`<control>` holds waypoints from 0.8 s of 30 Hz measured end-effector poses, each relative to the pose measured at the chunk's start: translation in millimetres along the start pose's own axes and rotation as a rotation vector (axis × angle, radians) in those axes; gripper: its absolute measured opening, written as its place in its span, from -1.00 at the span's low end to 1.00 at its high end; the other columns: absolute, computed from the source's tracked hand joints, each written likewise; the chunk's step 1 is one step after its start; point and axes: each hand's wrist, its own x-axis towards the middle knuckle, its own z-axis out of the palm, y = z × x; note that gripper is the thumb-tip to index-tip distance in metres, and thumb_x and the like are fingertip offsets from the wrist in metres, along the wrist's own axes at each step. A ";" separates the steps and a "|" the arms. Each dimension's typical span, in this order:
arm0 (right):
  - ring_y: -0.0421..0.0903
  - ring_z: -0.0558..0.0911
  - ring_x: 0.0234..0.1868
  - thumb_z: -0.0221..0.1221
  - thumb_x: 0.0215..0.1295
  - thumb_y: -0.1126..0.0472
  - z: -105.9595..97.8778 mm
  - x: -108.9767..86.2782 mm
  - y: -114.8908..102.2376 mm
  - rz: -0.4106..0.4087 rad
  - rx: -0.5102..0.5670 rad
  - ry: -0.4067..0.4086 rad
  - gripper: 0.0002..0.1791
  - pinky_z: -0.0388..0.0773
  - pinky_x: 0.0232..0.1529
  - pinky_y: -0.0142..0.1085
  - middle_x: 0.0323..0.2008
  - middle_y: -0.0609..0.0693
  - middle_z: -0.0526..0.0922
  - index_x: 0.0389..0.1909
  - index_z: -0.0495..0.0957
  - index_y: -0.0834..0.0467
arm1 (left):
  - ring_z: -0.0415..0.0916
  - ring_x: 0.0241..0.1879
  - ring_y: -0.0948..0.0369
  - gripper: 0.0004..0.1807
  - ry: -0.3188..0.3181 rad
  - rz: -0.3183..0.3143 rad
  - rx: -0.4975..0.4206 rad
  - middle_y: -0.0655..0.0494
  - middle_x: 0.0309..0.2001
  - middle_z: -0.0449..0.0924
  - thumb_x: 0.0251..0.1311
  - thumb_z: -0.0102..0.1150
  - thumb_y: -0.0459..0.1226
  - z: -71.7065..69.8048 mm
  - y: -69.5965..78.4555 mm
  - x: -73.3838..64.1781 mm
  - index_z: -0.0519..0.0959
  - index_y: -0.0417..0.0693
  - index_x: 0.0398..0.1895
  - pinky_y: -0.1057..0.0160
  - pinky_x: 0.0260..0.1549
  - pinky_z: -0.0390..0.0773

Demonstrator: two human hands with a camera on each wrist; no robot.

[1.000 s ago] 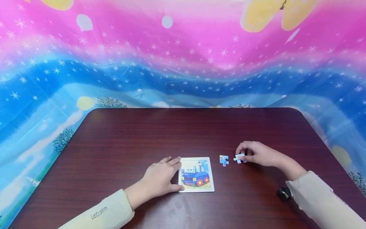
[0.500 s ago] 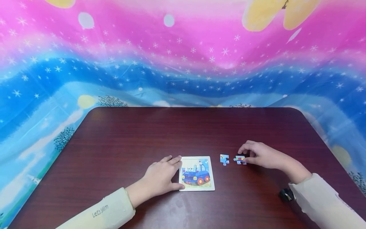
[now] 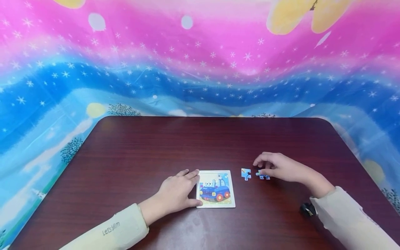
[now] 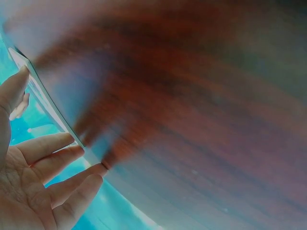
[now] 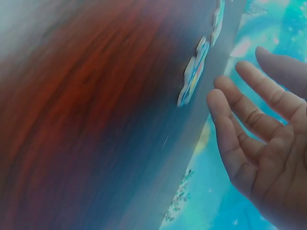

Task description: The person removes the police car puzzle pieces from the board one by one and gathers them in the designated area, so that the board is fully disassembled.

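A jigsaw puzzle of a blue car [image 3: 215, 189] lies in a white square frame on the table, with a pale area at its upper left. My left hand [image 3: 175, 194] rests against the frame's left side, its fingers straight and spread, thumb at the lower corner. In the left wrist view its fingertips [image 4: 72, 139] meet the board's edge. Right of the frame lies a blue puzzle piece [image 3: 246, 174]. Beside that, a second puzzle piece [image 3: 265, 176] is partly covered by my right hand [image 3: 282, 168]. The right wrist view shows this hand's relaxed fingers apart from the piece [image 5: 194, 76].
The dark red-brown wooden table [image 3: 175, 142] has rounded far corners. Behind it hangs a pink and blue cloth [image 3: 200, 69] with snowflakes, falling past both sides. A small black object [image 3: 307, 209] sits at the right sleeve cuff.
My right hand has let go of the right-hand puzzle piece, and its fingers have shifted slightly left over it. The piece lies turned from before. The left hand keeps its place at the frame.
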 end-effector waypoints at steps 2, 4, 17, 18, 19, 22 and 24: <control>-0.30 0.58 -0.30 0.25 0.33 0.27 1.9 5.4 -3.9 -0.009 0.022 -0.009 -0.75 0.60 -0.30 -0.38 -0.13 0.01 0.62 0.00 0.60 0.15 | 0.45 0.33 0.02 -0.09 0.003 0.001 0.006 0.14 0.40 0.43 -0.04 0.32 0.34 0.2 -0.2 0.6 0.53 -0.02 0.29 -0.04 -0.07 0.68; -0.27 0.58 -0.31 0.26 0.31 0.28 4.7 11.4 -8.3 -0.014 0.046 -0.022 -0.74 0.61 -0.32 -0.38 -0.12 0.03 0.62 0.00 0.60 0.15 | 0.46 0.33 0.02 -0.09 0.005 0.002 0.009 0.14 0.40 0.43 -0.05 0.32 0.34 0.6 -0.3 1.0 0.53 -0.02 0.29 -0.04 -0.08 0.68; -0.17 0.51 -0.23 0.33 0.24 0.28 28.3 56.2 -41.2 -0.085 0.022 -0.114 -0.71 0.57 -0.24 -0.39 -0.14 -0.07 0.61 -0.02 0.64 0.04 | 0.45 0.33 0.01 -0.10 -0.008 -0.004 -0.010 0.13 0.40 0.43 -0.04 0.33 0.33 -0.6 -0.3 0.0 0.53 -0.04 0.29 -0.05 -0.06 0.67; -0.16 0.51 -0.23 0.34 0.24 0.27 30.8 59.1 -43.3 -0.090 0.017 -0.123 -0.71 0.57 -0.23 -0.37 -0.13 -0.08 0.61 -0.02 0.65 0.03 | 0.45 0.33 0.01 -0.10 -0.009 -0.004 -0.010 0.13 0.40 0.42 -0.03 0.33 0.33 -0.5 -0.2 0.1 0.53 -0.04 0.29 -0.06 -0.05 0.67; -0.15 0.51 -0.23 0.34 0.24 0.27 33.3 61.6 -45.1 -0.095 0.013 -0.132 -0.72 0.57 -0.22 -0.36 -0.13 -0.09 0.61 -0.02 0.65 0.02 | 0.45 0.33 0.00 -0.10 -0.010 -0.004 -0.013 0.13 0.40 0.43 -0.03 0.33 0.32 -0.2 -0.2 0.2 0.53 -0.04 0.29 -0.06 -0.05 0.67; -0.17 0.51 -0.23 0.32 0.27 0.27 39.9 68.0 -49.1 -0.120 0.003 -0.162 -0.73 0.58 -0.19 -0.34 -0.12 -0.12 0.60 -0.03 0.66 -0.01 | 0.44 0.34 0.00 -0.10 -0.015 -0.003 -0.018 0.12 0.40 0.42 -0.03 0.33 0.32 0.0 -0.3 0.6 0.52 -0.04 0.30 -0.07 -0.04 0.67; -0.19 0.52 -0.24 0.30 0.28 0.28 42.8 71.3 -51.6 -0.134 0.004 -0.177 -0.74 0.59 -0.18 -0.33 -0.11 -0.11 0.60 -0.04 0.66 -0.02 | 0.44 0.34 0.00 -0.10 -0.016 -0.002 -0.017 0.12 0.41 0.42 -0.02 0.33 0.32 0.1 -0.4 0.7 0.52 -0.04 0.30 -0.07 -0.05 0.67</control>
